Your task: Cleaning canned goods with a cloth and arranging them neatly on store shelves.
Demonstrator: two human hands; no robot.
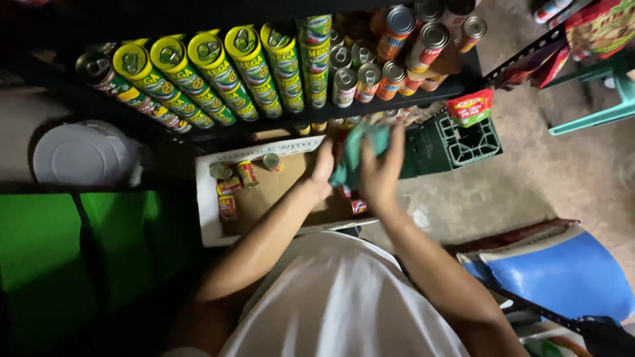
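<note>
Both hands (pixel 350 168) grip a teal cloth (pixel 356 153) over a box (pixel 208 218).

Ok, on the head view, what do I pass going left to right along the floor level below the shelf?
White bucket lid → cardboard box holding loose cans → left hand → teal cloth → right hand → green crate.

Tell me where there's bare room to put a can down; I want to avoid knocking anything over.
The cardboard box has a bare brown floor between the loose cans at its left side and the left hand. The concrete floor between the green crate and the blue sack is also bare. The shelf is crowded with stacked cans. Both hands hold a teal cloth.
</note>
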